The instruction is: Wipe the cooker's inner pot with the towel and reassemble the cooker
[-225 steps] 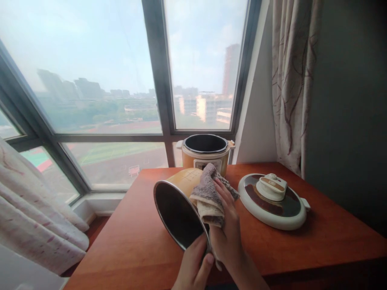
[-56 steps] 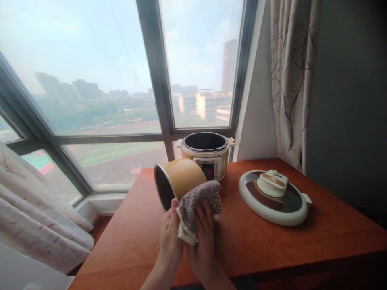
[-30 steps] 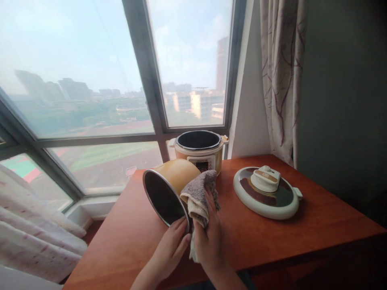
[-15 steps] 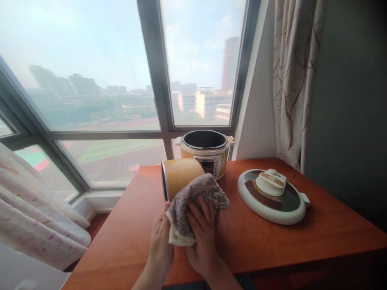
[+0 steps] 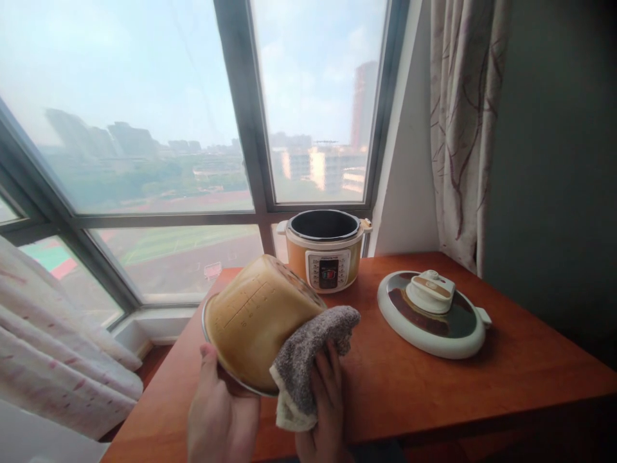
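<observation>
A gold inner pot [image 5: 255, 315] is tilted on its side above the table, its base turned to the right and its rim to the lower left. Scale marks show on its outer wall. My left hand [image 5: 219, 411] grips the pot at the rim from below, thumb on the outside. A grey-brown towel with a cream edge [image 5: 308, 366] lies against the pot's lower right side. Behind it, my right hand [image 5: 325, 399] holds this towel with bent fingers and presses it to the pot.
The pressure cooker body [image 5: 332, 257] stands at the back of the wooden table [image 5: 414, 399], its dark opening upward. Its white-rimmed lid [image 5: 434, 315] lies on the right. Windows [image 5: 168, 109] rise behind, with curtains [image 5: 467, 128] at both sides.
The pot has turned and come nearer and lower, so its marked side and base now show. My left hand has moved left and down with it. The towel has shifted slightly down.
</observation>
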The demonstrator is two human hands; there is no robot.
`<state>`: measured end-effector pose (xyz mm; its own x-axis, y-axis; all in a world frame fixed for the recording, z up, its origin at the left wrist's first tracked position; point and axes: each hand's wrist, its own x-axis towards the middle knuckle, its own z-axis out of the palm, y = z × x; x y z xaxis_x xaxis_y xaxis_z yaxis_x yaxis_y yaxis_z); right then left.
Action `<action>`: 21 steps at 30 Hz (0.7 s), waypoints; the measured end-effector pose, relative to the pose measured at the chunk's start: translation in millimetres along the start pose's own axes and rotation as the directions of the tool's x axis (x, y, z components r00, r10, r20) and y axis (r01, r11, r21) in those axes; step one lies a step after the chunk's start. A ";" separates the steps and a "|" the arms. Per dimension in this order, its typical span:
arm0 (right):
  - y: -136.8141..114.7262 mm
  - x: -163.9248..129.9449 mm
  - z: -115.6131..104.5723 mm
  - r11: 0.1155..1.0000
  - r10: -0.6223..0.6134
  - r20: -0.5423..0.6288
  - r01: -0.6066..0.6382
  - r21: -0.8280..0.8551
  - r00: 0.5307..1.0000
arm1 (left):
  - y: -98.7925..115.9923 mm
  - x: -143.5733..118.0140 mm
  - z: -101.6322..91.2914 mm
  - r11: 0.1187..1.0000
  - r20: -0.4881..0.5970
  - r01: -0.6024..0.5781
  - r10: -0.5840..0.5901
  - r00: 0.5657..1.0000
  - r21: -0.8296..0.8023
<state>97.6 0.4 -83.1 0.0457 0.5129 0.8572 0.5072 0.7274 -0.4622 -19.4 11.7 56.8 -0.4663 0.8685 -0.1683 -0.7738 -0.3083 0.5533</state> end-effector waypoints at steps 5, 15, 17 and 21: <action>10.7 -13.8 5.5 0.960 0.243 -0.058 -0.231 0.160 0.968 | 1.4 -1.8 -16.8 0.989 -0.096 0.007 0.007 0.995 0.144; 41.8 32.6 -1.3 0.418 0.849 0.032 -0.706 0.572 0.528 | 12.1 5.0 -34.0 0.973 -0.071 0.115 -0.102 0.992 0.202; 58.5 49.6 -5.3 0.311 0.872 0.109 -0.713 0.629 0.476 | 17.6 5.4 -37.2 0.952 -0.065 0.127 -0.113 0.991 0.277; 89.6 78.9 -10.9 0.233 0.809 0.268 -0.704 0.671 0.523 | 28.9 11.3 -42.0 0.884 -0.011 0.123 -0.133 0.991 0.451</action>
<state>156.0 101.1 -54.5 0.2040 0.9789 0.0135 -0.4913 0.1143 -0.8635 -65.1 -3.7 36.5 -0.3640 0.8975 -0.2490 -0.5485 0.0096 0.8361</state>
